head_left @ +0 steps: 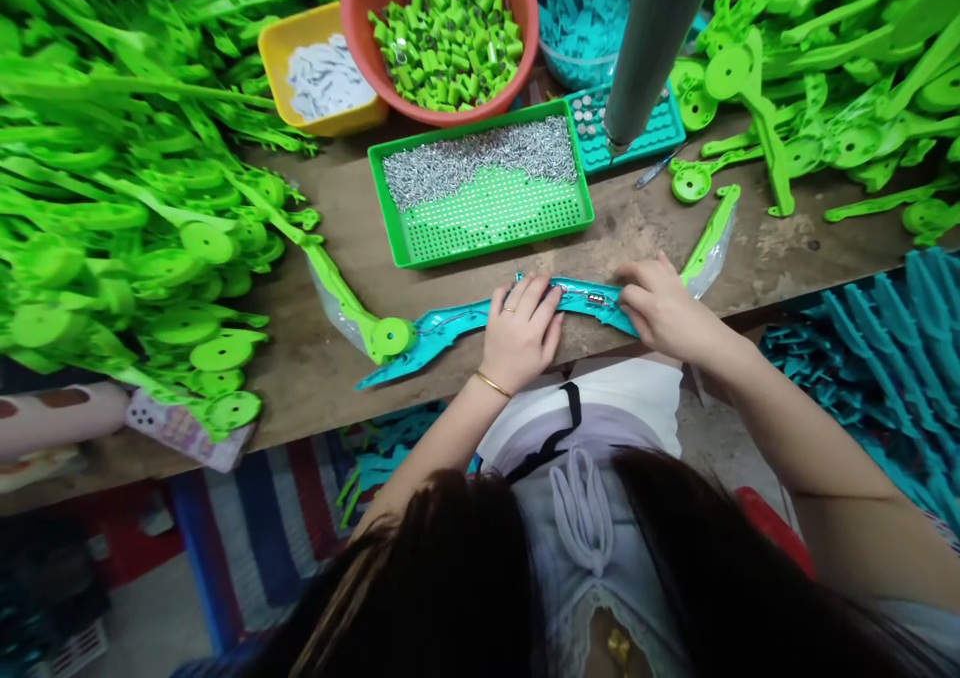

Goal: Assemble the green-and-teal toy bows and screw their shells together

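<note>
Dark hair [442, 578] hangs nearest, a turquoise strip [433, 336] lying under both hands [523, 330] [658, 306].

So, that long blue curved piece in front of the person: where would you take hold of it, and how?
I'd probably pinch the long blue curved piece across its narrow width, by the edges just left of the left hand, coming from above. Its hollow face is up and a spring-like metal part sits inside, farther right, so the edges there look safest.
</note>
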Demonstrator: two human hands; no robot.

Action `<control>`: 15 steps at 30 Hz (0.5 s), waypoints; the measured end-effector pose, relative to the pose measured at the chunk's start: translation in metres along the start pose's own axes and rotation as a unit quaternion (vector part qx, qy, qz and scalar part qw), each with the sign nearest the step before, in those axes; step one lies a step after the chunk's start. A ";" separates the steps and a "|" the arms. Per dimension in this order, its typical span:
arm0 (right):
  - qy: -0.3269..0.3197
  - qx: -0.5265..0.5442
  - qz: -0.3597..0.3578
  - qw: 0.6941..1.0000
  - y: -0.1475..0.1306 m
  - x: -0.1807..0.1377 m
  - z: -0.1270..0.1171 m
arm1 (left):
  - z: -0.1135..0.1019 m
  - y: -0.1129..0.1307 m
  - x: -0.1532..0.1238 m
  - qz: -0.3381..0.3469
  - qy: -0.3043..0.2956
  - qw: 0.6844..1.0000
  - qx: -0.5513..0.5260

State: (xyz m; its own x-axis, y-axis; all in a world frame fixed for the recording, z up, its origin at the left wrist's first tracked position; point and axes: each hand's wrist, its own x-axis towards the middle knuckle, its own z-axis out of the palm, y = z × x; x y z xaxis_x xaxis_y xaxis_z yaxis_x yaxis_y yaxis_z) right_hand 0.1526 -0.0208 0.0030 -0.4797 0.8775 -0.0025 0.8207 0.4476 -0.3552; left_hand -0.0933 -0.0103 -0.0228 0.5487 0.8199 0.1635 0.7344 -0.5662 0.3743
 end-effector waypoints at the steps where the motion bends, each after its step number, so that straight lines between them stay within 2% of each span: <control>1: -0.001 0.003 -0.004 1.000 0.001 0.000 0.000 | 0.000 0.000 0.000 0.000 -0.002 1.000 -0.001; 5: 0.006 0.008 -0.002 1.000 0.002 -0.001 0.003 | -0.002 -0.001 0.000 0.005 -0.005 1.000 0.000; 10: 0.051 0.045 0.025 0.997 0.004 -0.011 -0.004 | -0.009 -0.004 -0.002 0.017 -0.013 1.000 -0.022; 15: 0.142 0.053 0.111 0.982 0.013 -0.027 -0.020 | -0.013 -0.007 -0.009 0.024 0.058 0.997 -0.046</control>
State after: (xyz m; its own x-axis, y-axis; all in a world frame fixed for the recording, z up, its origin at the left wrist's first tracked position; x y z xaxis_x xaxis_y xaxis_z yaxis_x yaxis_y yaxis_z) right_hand 0.1827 -0.0355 0.0169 -0.1743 0.9709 0.1643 0.8508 0.2325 -0.4713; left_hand -0.1089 -0.0127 -0.0151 0.5281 0.7997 0.2855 0.6661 -0.5987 0.4448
